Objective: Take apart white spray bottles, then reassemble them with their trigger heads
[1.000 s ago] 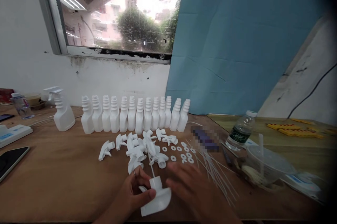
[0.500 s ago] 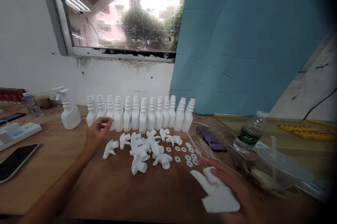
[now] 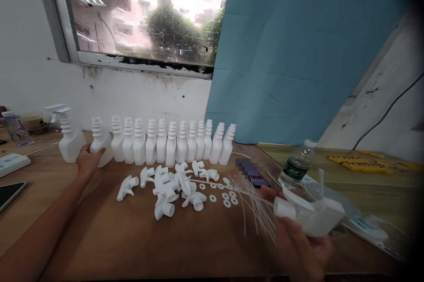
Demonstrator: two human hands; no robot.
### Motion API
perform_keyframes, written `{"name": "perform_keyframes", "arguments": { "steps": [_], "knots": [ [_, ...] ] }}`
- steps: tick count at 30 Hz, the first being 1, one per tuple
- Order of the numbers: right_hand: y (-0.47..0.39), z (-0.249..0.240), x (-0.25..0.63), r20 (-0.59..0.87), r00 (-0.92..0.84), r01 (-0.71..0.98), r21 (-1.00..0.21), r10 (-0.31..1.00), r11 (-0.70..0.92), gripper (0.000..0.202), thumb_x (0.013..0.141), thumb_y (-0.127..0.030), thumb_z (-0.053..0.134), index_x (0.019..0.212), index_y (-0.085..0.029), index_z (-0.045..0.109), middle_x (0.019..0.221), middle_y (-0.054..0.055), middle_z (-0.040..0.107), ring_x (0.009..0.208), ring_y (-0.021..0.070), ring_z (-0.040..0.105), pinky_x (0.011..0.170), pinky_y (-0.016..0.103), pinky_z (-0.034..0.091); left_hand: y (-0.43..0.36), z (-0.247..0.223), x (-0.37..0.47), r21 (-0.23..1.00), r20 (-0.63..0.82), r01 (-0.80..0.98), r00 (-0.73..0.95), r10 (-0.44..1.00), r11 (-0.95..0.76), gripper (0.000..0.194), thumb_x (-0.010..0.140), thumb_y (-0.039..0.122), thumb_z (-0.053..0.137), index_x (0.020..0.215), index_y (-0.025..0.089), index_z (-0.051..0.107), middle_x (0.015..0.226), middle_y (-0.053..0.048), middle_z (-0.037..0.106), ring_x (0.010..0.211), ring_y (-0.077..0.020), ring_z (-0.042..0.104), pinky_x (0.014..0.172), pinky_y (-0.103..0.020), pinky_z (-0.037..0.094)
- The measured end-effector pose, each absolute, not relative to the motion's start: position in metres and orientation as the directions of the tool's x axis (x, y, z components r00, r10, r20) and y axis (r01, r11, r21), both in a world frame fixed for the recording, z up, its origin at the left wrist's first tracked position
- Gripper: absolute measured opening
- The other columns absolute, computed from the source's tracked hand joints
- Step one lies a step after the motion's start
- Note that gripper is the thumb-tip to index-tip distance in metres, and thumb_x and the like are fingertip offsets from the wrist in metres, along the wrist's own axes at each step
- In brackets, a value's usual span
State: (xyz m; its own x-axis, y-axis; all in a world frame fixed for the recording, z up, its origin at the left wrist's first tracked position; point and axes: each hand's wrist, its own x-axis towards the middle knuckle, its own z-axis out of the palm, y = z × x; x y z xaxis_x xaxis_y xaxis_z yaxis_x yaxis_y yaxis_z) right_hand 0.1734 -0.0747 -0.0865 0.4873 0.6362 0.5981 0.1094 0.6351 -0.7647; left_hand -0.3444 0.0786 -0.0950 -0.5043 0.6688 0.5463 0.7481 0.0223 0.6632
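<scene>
At lower right, the right hand (image 3: 300, 246) is gripping a white spray head (image 3: 319, 218), its thin tube (image 3: 240, 191) pointing toward the frame's centre. At left, the left hand (image 3: 88, 159) is clasping a white bottle (image 3: 103, 155) between thumb and fingers. Other bottles (image 3: 171, 147) are standing in a row rightward; loose spray heads (image 3: 165, 190), rings (image 3: 212, 198) and straws (image 3: 261, 220) are lying nearer.

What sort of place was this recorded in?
Probably a small workshop or makeshift assembly room: uncapped white bottles stand in a row on a brown table, with loose spray heads and thin white tubes lying nearer the camera.
</scene>
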Motion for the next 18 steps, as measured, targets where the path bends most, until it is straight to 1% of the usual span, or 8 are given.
{"name": "perform_keyframes", "arguments": {
  "steps": [2,4,6,8,10,13,16,18],
  "knots": [
    [-0.071,-0.082,0.171,0.575,0.497,0.077,-0.775,0.650,0.627,0.036,0.086,-0.041,0.060,0.115,-0.020,0.062,0.103,0.016,0.072,0.084,0.0320,0.072,0.078,0.051,0.059,0.067,-0.082,-0.342,0.672,0.543,0.735,-0.573,0.613,0.091,0.063,0.084,0.048,0.054,0.127,0.003,0.047,0.113,-0.013,0.060,0.101,-0.0320,0.059,0.088,-0.048,0.047],
    [-0.069,-0.073,0.168,0.573,0.453,-0.026,-0.757,0.683,0.653,0.028,0.087,-0.038,0.058,0.110,-0.023,0.063,0.103,0.012,0.073,0.083,0.0300,0.072,0.082,0.053,0.056,0.050,-0.065,-0.334,0.636,0.607,0.765,-0.578,0.545,0.102,0.061,0.083,0.047,0.056,0.132,0.010,0.047,0.121,-0.008,0.060,0.106,-0.0281,0.058,0.093,-0.041,0.046],
    [-0.067,-0.062,0.165,0.569,0.414,-0.138,-0.732,0.710,0.667,0.022,0.088,-0.035,0.055,0.103,-0.023,0.065,0.101,0.011,0.074,0.084,0.0287,0.073,0.085,0.055,0.054,0.028,-0.049,-0.319,0.536,0.717,0.842,-0.487,0.499,0.052,0.056,0.082,0.044,0.057,0.130,0.016,0.051,0.124,-0.003,0.061,0.106,-0.0235,0.058,0.094,-0.034,0.044],
    [-0.065,-0.054,0.163,0.540,0.409,-0.219,-0.725,0.735,0.654,0.021,0.090,-0.035,0.052,0.099,-0.023,0.067,0.098,0.010,0.075,0.087,0.0280,0.072,0.087,0.056,0.054,0.001,-0.038,-0.299,0.422,0.775,0.906,-0.348,0.528,-0.023,0.050,0.081,0.040,0.057,0.127,0.020,0.054,0.121,0.001,0.063,0.102,-0.0211,0.060,0.091,-0.030,0.044],
    [-0.064,-0.050,0.165,0.504,0.424,-0.257,-0.730,0.752,0.634,0.022,0.092,-0.035,0.049,0.098,-0.025,0.068,0.097,0.009,0.075,0.089,0.0272,0.072,0.088,0.054,0.053,-0.025,-0.035,-0.277,0.333,0.778,0.935,-0.202,0.596,-0.118,0.046,0.080,0.041,0.056,0.122,0.023,0.056,0.114,0.003,0.067,0.088,-0.0182,0.063,0.079,-0.025,0.046],
    [-0.065,-0.050,0.172,0.511,0.452,-0.198,-0.741,0.731,0.641,0.028,0.094,-0.038,0.044,0.102,-0.028,0.068,0.101,0.009,0.074,0.096,0.0277,0.070,0.090,0.055,0.052,-0.056,-0.038,-0.251,0.215,0.793,0.933,0.006,0.610,-0.288,0.044,0.077,0.041,0.058,0.119,0.029,0.057,0.109,0.005,0.069,0.072,-0.0166,0.064,0.064,-0.022,0.046],
    [-0.068,-0.051,0.177,0.550,0.464,-0.097,-0.748,0.695,0.656,0.034,0.095,-0.041,0.039,0.106,-0.028,0.068,0.107,0.011,0.072,0.102,0.0294,0.068,0.090,0.056,0.051,-0.072,-0.039,-0.234,0.112,0.817,0.895,0.165,0.552,-0.432,0.048,0.076,0.037,0.059,0.124,0.035,0.052,0.112,0.005,0.068,0.079,-0.0189,0.067,0.070,-0.024,0.050],
    [-0.071,-0.050,0.177,0.543,0.479,-0.106,-0.744,0.689,0.660,0.034,0.095,-0.041,0.038,0.106,-0.029,0.068,0.106,0.011,0.072,0.100,0.0287,0.068,0.089,0.055,0.051,-0.078,-0.035,-0.227,0.072,0.830,0.870,0.219,0.514,-0.487,0.052,0.076,0.034,0.058,0.127,0.036,0.050,0.113,0.005,0.068,0.081,-0.0193,0.068,0.073,-0.025,0.052]
  ]
}}
